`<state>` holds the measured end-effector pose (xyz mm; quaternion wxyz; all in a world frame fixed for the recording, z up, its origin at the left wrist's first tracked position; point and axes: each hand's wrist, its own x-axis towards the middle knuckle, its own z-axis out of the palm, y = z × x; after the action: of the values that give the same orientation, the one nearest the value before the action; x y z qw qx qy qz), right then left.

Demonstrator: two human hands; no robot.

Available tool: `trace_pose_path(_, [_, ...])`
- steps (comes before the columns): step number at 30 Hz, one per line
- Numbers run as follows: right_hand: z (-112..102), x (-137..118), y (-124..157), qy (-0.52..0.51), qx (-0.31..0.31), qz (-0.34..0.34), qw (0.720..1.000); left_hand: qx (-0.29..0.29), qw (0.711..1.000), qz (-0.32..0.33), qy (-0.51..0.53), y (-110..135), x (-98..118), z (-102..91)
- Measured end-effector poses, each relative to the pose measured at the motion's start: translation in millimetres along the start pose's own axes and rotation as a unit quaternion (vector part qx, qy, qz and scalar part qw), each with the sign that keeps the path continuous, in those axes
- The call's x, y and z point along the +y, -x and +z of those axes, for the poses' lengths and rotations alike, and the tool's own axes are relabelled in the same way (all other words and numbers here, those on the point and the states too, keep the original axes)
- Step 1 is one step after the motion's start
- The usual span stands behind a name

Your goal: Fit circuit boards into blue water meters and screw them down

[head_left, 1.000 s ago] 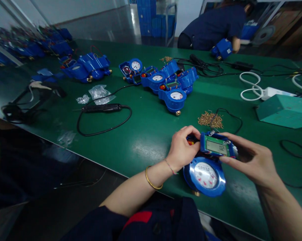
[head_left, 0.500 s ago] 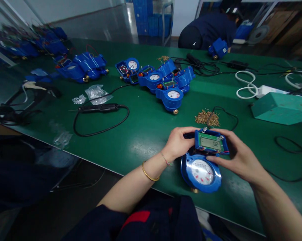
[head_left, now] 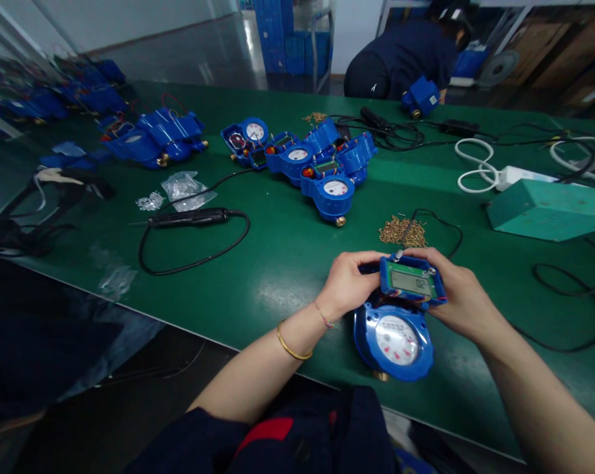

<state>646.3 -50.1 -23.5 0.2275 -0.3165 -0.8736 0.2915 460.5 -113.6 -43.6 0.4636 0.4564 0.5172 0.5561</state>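
Clasping the seemingly light, stiff display (head_left: 413, 282) by its ends, left hand (head_left: 349, 284) and right hand (head_left: 463, 299) spared its likely fragile screen.

The meter (head_left: 393, 339) is blue with a white dial marked in red, and the display module (head_left: 412, 282) has a blue frame, green board and grey screen. The table (head_left: 287, 257) is dark green, the screws (head_left: 402, 232) brassy gold, the box (head_left: 549, 209) teal

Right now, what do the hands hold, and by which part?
The left hand and right hand grip the blue display module by its left and right ends, above the meter dial.
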Motion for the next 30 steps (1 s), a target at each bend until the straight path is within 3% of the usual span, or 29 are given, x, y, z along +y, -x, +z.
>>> trace_pose_path(2, [-3,1,-2,-0.008,-0.005,0.017,1.0,0.0,1.0,0.005,0.002,0,0,-0.5])
trace_pose_path(7, [-3,-5,4,-0.181,-0.072,0.069,0.978,0.008,1.0,-0.003,0.005,2,0,-1.5])
trace_pose_path(13, [34,-30,17,-0.223,0.051,0.183,0.956,0.02,1.0,0.0,0.006,5,4,0.0])
trace_pose_path(18, [47,-32,13,-0.271,0.088,0.209,0.936,0.016,1.0,-0.001,-0.004,5,6,0.3])
trace_pose_path(25, [22,-19,1,-0.308,-0.044,0.177,0.934,0.019,1.0,-0.007,-0.014,5,4,-0.9])
trace_pose_path(30, [8,-16,-8,-0.292,-0.073,0.132,0.944,0.008,1.0,-0.023,0.0,5,7,-3.5])
